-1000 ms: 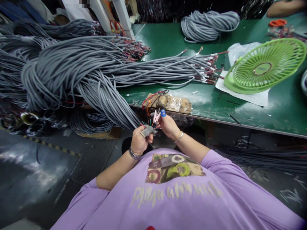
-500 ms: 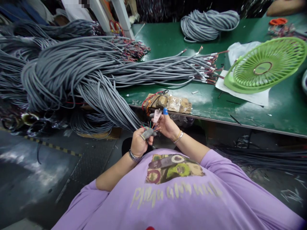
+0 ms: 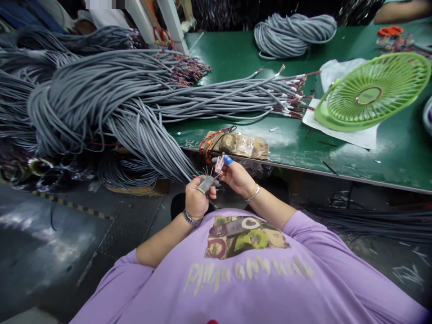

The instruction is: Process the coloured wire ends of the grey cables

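Close to my body, below the bench edge, my left hand (image 3: 196,198) is closed on the end of a grey cable whose thin coloured wires (image 3: 209,171) fan out above the fingers. A grey fabric cover with a yellowish band (image 3: 206,183) appears to sit on its thumb. My right hand (image 3: 239,179) pinches a small pale pinkish piece (image 3: 219,163) beside the wire ends; its exact kind is too small to tell. A blue finger cover (image 3: 228,159) shows on one of its digits. The long bundle of grey cables (image 3: 162,144) runs down to my left hand.
More grey cables (image 3: 216,101) with stripped ends lie along the green bench (image 3: 290,153). A taped cardboard block (image 3: 251,146) sits at its edge. On the right stands a green fan (image 3: 374,94); behind is a cable coil (image 3: 293,35). Another person's arm (image 3: 403,11) rests far right.
The coloured wires now stand more upright and spread. The pale piece in my right hand has turned, and the blue-covered digit has shifted slightly left and down.
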The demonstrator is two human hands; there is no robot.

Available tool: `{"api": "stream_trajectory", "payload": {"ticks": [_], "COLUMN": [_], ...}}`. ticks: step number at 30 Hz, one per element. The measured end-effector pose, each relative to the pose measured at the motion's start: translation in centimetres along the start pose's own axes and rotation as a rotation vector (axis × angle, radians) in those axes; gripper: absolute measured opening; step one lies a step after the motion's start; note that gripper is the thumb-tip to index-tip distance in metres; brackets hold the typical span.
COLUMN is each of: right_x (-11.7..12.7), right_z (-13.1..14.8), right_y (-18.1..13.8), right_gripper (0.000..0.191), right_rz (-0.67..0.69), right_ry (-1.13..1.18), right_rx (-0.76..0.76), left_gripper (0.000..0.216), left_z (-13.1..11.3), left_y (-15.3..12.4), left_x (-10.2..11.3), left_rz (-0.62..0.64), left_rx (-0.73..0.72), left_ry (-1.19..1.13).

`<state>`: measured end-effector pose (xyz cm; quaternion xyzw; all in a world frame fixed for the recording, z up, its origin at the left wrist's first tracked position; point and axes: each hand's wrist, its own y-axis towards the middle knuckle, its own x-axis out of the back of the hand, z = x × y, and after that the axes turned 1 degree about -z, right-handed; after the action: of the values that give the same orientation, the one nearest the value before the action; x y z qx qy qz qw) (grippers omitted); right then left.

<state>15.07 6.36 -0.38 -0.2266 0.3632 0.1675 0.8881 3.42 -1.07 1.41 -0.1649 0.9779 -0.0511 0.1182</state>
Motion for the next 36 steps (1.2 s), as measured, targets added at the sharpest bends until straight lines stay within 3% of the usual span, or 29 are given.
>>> {"api": "stream_trajectory", "payload": {"ticks": [15,20,25,32,36], "right_x": [-0.2,0.4,1.6,1.8,1.3], "right_z": [-0.3,-0.1,0.6,0.8,0.4], "right_y": [0.3,-0.1,-0.7,-1.4,-1.9], "right_gripper": [0.035,0.051,0.055,0.035,0.032], "right_rz": [-0.005,0.05,0.185,0.216,0.249], "right_ry": [0.041,0.007,-0.24,-0.493,-0.607], "right_rx": [0.024,-0.104,-0.254,-0.056,0.039], "left_gripper": [0.026,0.026,0.027,0.031,0.031], "left_z": [0.9,1.2,2.2,2.0,1.1], "left_y": [0.2,-0.3,-0.6,-0.9,-0.6], "left_x": [0.5,1.1,2.7,3.2,2.7], "left_rz": [0.003,0.026,0.073,0.169,0.346], "left_rx": [0.027,-0.008,-0.061,-0.053,0.091], "left_ry": [0.058,0.066,0.171,0.319,0.452]}}
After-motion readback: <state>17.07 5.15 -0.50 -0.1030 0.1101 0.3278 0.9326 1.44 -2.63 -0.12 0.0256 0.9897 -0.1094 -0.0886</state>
